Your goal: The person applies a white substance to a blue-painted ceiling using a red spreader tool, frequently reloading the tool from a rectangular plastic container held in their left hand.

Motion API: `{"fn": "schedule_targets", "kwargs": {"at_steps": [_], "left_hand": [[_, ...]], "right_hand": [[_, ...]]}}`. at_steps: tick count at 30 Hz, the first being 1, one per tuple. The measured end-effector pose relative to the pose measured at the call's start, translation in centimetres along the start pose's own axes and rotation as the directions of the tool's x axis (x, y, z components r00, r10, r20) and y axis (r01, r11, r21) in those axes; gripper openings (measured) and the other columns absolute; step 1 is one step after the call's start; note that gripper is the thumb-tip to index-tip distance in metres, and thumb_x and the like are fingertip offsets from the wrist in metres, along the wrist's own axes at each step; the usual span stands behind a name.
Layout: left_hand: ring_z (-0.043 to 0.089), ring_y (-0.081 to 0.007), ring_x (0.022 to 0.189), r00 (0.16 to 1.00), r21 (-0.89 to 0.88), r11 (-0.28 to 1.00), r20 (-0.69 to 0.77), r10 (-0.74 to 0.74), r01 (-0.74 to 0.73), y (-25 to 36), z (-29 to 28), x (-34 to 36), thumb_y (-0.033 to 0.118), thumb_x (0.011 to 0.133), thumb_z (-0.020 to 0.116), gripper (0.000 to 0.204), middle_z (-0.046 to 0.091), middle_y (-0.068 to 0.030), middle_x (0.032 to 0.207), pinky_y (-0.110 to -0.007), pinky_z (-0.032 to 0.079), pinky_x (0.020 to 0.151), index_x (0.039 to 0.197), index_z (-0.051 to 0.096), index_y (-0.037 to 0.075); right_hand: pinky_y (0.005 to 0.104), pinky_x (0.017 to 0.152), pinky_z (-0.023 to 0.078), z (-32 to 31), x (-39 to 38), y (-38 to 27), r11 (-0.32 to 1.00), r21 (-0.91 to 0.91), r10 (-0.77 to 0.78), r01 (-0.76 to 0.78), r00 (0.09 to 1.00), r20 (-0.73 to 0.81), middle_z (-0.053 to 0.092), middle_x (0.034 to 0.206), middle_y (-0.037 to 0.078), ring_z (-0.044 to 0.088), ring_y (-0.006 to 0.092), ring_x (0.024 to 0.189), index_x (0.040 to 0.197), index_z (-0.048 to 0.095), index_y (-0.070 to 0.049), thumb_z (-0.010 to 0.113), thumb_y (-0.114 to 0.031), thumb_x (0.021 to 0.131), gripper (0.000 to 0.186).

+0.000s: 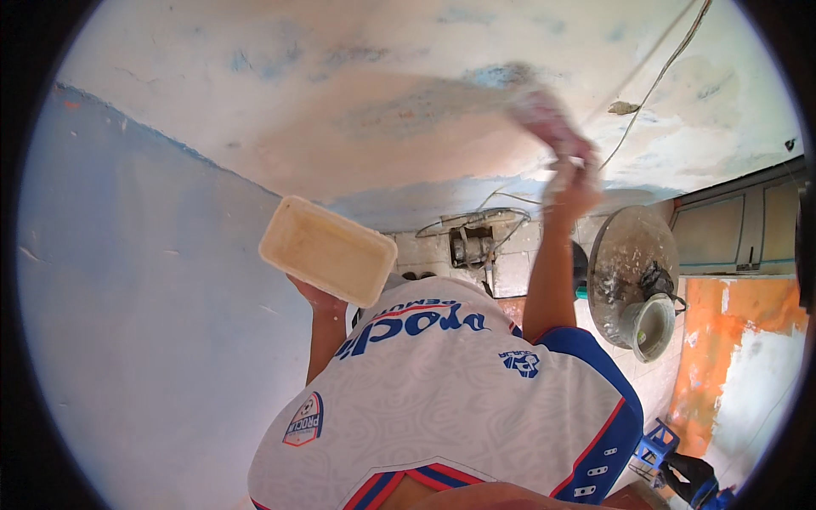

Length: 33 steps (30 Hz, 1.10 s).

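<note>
My left hand (pixel 320 296) supports a cream rectangular plastic tub (pixel 327 248) from below, its fingers mostly hidden behind it. Pale residue coats the inside of the tub, which is tilted so that its opening shows. My raised right hand (pixel 575 189) is closed round a reddish brush-like tool (pixel 546 119). Motion blurs this tool, so its exact kind is unclear. Its broad, pale far end is at or close to the wall (pixel 408 119), where cream patches cover blue paint; contact cannot be made out.
A cable (pixel 659 81) hangs along the wall at right. Below it stand a stained round table (pixel 608 272), a pale bucket (pixel 653 330) and a black bag (pixel 659 279). A blue stool (pixel 657 442) is at lower right. More cable surrounds a box-like fixture (pixel 472 246).
</note>
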State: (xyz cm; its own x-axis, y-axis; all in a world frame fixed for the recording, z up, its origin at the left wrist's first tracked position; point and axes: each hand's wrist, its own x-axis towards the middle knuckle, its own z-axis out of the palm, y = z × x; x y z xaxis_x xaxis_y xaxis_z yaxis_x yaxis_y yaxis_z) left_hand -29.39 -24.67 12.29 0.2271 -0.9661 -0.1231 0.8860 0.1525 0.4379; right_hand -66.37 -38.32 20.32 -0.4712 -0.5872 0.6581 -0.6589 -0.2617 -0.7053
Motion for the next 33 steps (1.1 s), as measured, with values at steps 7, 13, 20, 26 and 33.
{"fn": "schedule_targets", "kwargs": {"at_steps": [7, 13, 20, 26, 33], "left_hand": [[0.060, -0.0271, 0.122, 1.000, 0.021, 1.000, -0.013, 0.011, -0.010, 0.2, -1.1, -0.6, 0.059, 0.103, 0.038, 0.062, 0.059, -0.0056, 0.137, -0.045, 0.053, 0.100, 0.144, 0.048, 0.014], [0.060, -0.0282, 0.122, 0.999, -0.003, 1.000, -0.033, 0.025, -0.025, 0.0, -1.6, -0.8, 0.060, 0.102, 0.039, 0.064, 0.058, -0.0065, 0.138, -0.047, 0.052, 0.101, 0.145, 0.047, 0.014], [0.059, -0.0284, 0.124, 0.999, 0.001, 1.000, -0.028, -0.018, 0.018, 0.4, -0.8, -0.7, 0.062, 0.102, 0.037, 0.065, 0.058, -0.0065, 0.138, -0.046, 0.051, 0.102, 0.145, 0.046, 0.015], [0.058, -0.0287, 0.125, 0.999, 0.034, 0.999, 0.044, -0.001, -0.001, 1.2, -0.5, 0.1, 0.062, 0.102, 0.037, 0.065, 0.058, -0.0067, 0.139, -0.046, 0.051, 0.103, 0.145, 0.047, 0.014], [0.058, -0.0286, 0.126, 0.996, -0.039, 0.996, 0.010, -0.084, 0.084, 2.2, -1.3, 0.8, 0.063, 0.102, 0.037, 0.066, 0.057, -0.0063, 0.139, -0.046, 0.050, 0.104, 0.146, 0.046, 0.015]], "right_hand": [[0.0334, 0.062, 0.054, 3.6, -0.3, -2.1, 0.996, -0.049, 0.078, -0.068, 0.969, 0.236, 0.074, 0.092, 0.013, 0.067, 0.0142, 0.070, 0.116, 0.072, -0.003, 0.073, -0.011, 0.091, 0.026], [0.0241, 0.058, 0.051, -1.3, 2.0, -2.2, 0.957, 0.207, 0.228, -0.204, 0.969, -0.098, 0.072, 0.090, 0.006, 0.064, 0.0097, 0.067, 0.115, 0.068, -0.001, 0.073, -0.016, 0.093, 0.028], [0.0295, 0.058, 0.053, 8.6, -4.5, -4.8, 0.997, 0.069, -0.062, 0.039, 0.928, 0.368, 0.070, 0.089, 0.017, 0.068, 0.0206, 0.065, 0.122, 0.069, -0.002, 0.075, -0.009, 0.087, 0.036], [0.0243, 0.061, 0.056, -0.9, 3.2, 0.0, 0.896, 0.437, 0.181, -0.076, 0.962, -0.203, 0.073, 0.096, 0.012, 0.067, 0.0140, 0.072, 0.105, 0.067, 0.005, 0.070, -0.007, 0.094, 0.017], [0.0278, 0.065, 0.055, 9.2, -5.6, -6.9, 0.973, 0.207, 0.016, -0.102, 0.926, 0.377, 0.072, 0.095, 0.010, 0.067, 0.0155, 0.078, 0.115, 0.071, 0.002, 0.076, -0.005, 0.088, 0.028]]}}
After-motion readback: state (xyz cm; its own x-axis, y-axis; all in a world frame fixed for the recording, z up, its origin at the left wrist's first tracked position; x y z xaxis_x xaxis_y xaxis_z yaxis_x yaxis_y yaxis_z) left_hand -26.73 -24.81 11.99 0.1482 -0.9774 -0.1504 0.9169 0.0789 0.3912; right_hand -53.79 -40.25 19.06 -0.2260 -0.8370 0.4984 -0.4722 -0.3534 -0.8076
